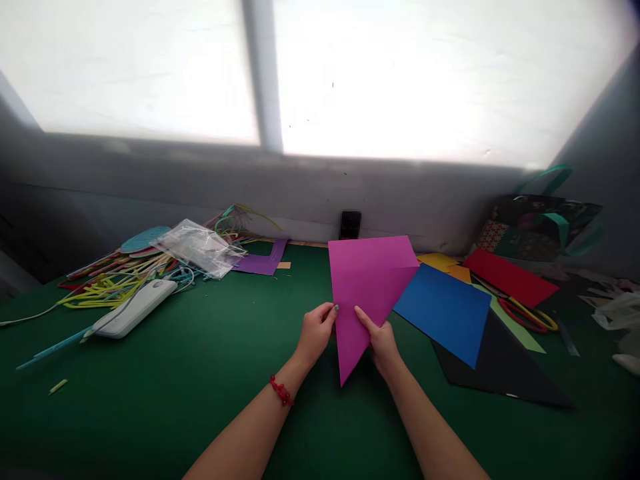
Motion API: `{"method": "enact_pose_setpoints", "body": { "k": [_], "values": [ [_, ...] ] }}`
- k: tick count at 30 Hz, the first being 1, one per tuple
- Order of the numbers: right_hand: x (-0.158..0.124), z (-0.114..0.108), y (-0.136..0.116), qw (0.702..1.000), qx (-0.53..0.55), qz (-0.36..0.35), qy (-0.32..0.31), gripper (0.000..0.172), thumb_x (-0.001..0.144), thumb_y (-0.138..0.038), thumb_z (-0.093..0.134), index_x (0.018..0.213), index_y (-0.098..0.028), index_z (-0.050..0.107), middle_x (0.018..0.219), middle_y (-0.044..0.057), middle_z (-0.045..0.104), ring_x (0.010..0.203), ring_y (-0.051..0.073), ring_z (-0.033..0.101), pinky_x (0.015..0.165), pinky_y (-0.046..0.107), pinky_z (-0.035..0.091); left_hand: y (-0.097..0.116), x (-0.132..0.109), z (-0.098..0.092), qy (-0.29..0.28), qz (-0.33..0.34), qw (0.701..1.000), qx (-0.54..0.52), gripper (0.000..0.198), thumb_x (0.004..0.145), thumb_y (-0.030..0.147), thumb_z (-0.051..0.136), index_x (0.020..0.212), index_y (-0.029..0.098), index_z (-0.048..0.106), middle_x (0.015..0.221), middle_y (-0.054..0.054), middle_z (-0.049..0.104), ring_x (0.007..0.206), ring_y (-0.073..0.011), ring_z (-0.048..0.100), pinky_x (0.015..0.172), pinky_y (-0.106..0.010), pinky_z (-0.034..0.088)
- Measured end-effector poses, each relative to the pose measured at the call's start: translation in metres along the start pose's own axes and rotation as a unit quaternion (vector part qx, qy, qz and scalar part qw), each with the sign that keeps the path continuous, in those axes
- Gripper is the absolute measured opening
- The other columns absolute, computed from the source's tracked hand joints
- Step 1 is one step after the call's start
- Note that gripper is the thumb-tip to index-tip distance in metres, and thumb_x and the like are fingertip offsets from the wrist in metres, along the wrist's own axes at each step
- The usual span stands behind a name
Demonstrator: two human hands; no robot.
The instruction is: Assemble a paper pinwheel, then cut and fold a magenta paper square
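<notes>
A folded sheet of magenta paper is held up over the green table, its narrow point facing down toward me. My left hand pinches the sheet's left edge between thumb and fingers. On the lower right edge, my right hand grips the paper with the thumb lying on its front; the other fingers are hidden behind it. A blue sheet of paper lies just to the right, partly over a black sheet.
Right of the blue sheet lie a red sheet, scissors and a patterned bag. On the left are a white power strip, a clear plastic bag, yellow strands and purple paper. A wall stands behind the green table.
</notes>
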State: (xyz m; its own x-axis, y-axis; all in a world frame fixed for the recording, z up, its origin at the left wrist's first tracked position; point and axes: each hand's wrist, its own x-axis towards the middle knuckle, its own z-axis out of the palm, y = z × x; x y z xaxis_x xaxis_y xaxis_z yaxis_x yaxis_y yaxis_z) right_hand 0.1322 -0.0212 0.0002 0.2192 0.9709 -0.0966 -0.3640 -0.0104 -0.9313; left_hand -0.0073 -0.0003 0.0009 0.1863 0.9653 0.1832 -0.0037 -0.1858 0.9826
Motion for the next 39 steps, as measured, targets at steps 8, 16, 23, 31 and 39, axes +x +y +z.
{"method": "enact_pose_setpoints", "body": {
  "k": [8,16,23,31,39],
  "values": [
    [0.007,-0.007,-0.006,0.999,0.029,-0.022,0.002,0.042,0.066,-0.039,0.07,0.099,-0.014,0.064,0.103,0.01,0.066,0.085,0.023,0.063,0.061,0.03,0.054,0.004,0.003,-0.006,-0.019,0.003,1.0,0.0,0.033,0.081,0.046,0.047,0.074,0.015,0.058,0.063,-0.001,0.051,0.056,-0.0132,0.049,0.049,-0.023,0.042],
    [0.01,-0.009,0.001,0.999,0.02,0.033,0.006,0.033,0.059,-0.043,0.073,0.071,-0.014,0.064,0.056,-0.001,0.06,0.04,0.01,0.046,0.034,0.022,0.032,-0.004,0.005,-0.007,-0.009,-0.009,1.0,0.002,0.033,0.079,0.046,0.049,0.068,0.016,0.054,0.058,0.002,0.045,0.052,-0.0115,0.044,0.048,-0.023,0.039],
    [0.009,-0.009,0.003,0.999,0.019,0.033,0.001,0.036,0.06,-0.045,0.072,0.057,-0.015,0.052,0.043,-0.008,0.04,0.033,0.002,0.023,0.031,0.02,0.015,-0.002,0.004,-0.008,-0.008,0.0,1.0,0.012,0.033,0.081,0.045,0.047,0.064,0.017,0.049,0.058,0.002,0.041,0.053,-0.0102,0.039,0.048,-0.021,0.034],
    [0.006,-0.005,0.002,0.999,-0.022,0.026,0.013,0.035,0.054,-0.041,0.077,0.06,-0.014,0.055,0.047,-0.005,0.046,0.035,0.005,0.029,0.03,0.022,0.019,-0.005,0.008,-0.007,0.005,-0.02,1.0,0.002,0.039,0.078,0.053,0.048,0.069,0.016,0.054,0.06,0.001,0.049,0.054,-0.0107,0.045,0.049,-0.021,0.037],
    [0.018,-0.021,-0.009,0.986,0.04,-0.077,0.143,0.034,0.054,-0.042,0.076,0.065,-0.017,0.057,0.053,-0.005,0.048,0.037,0.005,0.031,0.031,0.023,0.025,0.001,0.0,0.005,-0.181,-0.156,0.964,-0.12,0.052,0.077,0.061,0.045,0.093,0.013,0.054,0.073,-0.01,0.067,0.059,-0.0195,0.064,0.053,-0.029,0.049]
  ]
}}
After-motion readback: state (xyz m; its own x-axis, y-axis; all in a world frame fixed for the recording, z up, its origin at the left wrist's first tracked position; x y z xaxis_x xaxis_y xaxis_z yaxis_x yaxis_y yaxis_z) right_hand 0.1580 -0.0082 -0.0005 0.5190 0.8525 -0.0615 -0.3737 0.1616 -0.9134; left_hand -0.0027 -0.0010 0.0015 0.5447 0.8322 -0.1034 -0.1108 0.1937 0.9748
